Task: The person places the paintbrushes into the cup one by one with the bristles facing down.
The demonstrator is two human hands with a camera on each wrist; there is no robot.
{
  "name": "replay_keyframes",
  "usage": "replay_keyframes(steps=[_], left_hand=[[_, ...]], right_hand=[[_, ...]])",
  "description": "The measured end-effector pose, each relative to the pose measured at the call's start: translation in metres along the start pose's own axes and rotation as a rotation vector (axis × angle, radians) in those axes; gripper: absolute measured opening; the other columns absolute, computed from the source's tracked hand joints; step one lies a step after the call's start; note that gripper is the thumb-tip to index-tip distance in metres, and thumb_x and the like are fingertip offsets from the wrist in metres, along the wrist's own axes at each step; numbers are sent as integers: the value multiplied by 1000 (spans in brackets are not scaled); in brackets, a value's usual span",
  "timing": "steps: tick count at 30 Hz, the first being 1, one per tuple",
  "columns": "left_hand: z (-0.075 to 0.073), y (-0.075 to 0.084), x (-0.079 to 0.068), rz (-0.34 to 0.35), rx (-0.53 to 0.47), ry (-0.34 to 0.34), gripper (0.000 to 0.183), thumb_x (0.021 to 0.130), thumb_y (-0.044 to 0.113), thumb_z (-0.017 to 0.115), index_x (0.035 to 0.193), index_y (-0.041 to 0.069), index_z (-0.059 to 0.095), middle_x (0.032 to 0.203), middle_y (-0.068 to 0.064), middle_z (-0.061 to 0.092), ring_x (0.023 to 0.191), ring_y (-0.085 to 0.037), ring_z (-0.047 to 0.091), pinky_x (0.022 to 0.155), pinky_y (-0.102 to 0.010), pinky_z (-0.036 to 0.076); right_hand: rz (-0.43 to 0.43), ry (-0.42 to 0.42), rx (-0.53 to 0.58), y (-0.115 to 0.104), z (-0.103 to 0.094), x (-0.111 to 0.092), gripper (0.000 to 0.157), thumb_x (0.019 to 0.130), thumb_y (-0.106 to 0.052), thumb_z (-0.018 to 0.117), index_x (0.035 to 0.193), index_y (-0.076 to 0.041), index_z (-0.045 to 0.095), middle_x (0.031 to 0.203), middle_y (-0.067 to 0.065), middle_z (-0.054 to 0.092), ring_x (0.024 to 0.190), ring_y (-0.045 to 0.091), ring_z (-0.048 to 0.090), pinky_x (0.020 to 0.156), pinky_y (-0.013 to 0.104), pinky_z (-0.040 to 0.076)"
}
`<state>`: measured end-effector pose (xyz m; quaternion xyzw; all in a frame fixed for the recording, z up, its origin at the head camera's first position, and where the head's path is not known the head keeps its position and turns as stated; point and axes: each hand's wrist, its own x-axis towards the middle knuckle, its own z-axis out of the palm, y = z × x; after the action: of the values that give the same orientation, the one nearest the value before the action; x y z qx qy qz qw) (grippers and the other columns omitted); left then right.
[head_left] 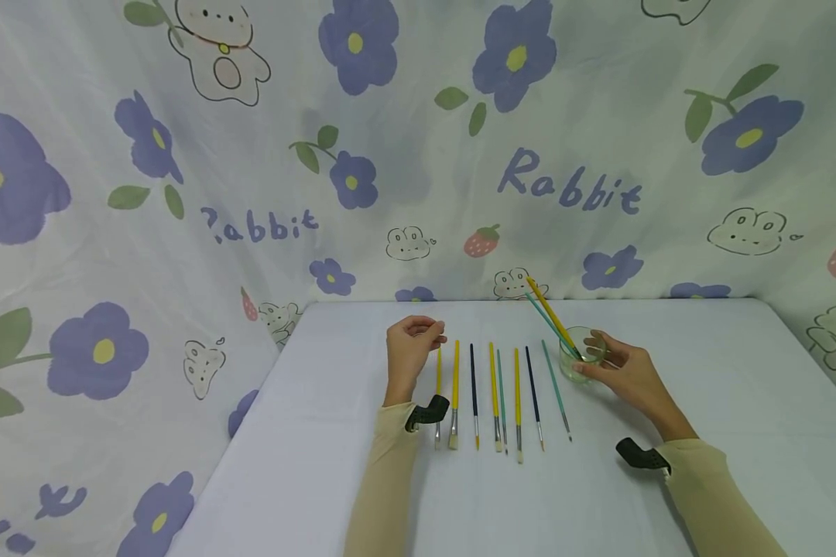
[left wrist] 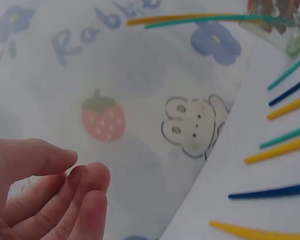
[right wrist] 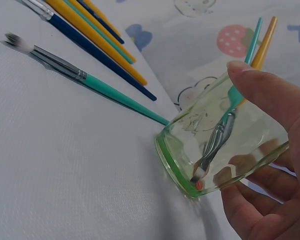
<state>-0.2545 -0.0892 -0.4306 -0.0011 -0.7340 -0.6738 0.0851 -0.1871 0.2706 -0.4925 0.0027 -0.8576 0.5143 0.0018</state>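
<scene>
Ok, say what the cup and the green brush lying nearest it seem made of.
Cup: probably glossy glass, see-through with reflections. Brush: handle perhaps painted wood, smooth green; ferrule likely metal, silvery, shiny; bristles fine strands, hair or synthetic unclear.

Head view, centre: row of eight paintbrushes (head_left: 473,379) barred the white tabletop (head_left: 529,510); narrow gaps, fourth and fifth from left nearly together. Glass (head_left: 570,368) stood right of the row, its right side taken up by the right hand (head_left: 630,377). Two slanted brushes (head_left: 551,313) jutted from it towards upper centre, obstructing passage there. Left hand (head_left: 409,352) hampered access at the row's upper left end. Room to pass: lower centre between the sleeves (head_left: 383,487), also tabletop left of the left sleeve. Patterned cloth (head_left: 418,186) walled off the top.
</scene>
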Motion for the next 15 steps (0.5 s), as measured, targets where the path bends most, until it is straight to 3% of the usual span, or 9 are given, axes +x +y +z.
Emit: replay_keyframes(steps=[6, 8, 15], left_hand=[[-13, -9, 4, -26, 100, 0, 15, 90, 10, 79, 96, -2, 72, 89, -20, 76, 74, -32, 78, 64, -24, 65], [-16, -12, 5, -41, 156, -1, 15, 90, 10, 78, 96, -2, 72, 90, -21, 76, 75, -34, 77, 62, -23, 64], [-24, -23, 7, -120, 336, -30, 18, 91, 16, 78, 97, 0, 72, 93, -24, 77, 59, -8, 68, 60, -22, 62]], right_hand=[[-1, 3, -15, 1, 0, 0, 95, 91, -51, 76, 162, -7, 30, 154, 18, 55, 145, 44, 48, 117, 55, 43], [-2, 3, -15, 1, -1, 0, 95, 92, -51, 76, 162, -7, 30, 154, 19, 54, 145, 44, 47, 118, 56, 42], [15, -5, -7, 1, 0, 0, 97, 91, -52, 76, 163, -7, 29, 154, 19, 53, 146, 46, 46, 118, 59, 42]])
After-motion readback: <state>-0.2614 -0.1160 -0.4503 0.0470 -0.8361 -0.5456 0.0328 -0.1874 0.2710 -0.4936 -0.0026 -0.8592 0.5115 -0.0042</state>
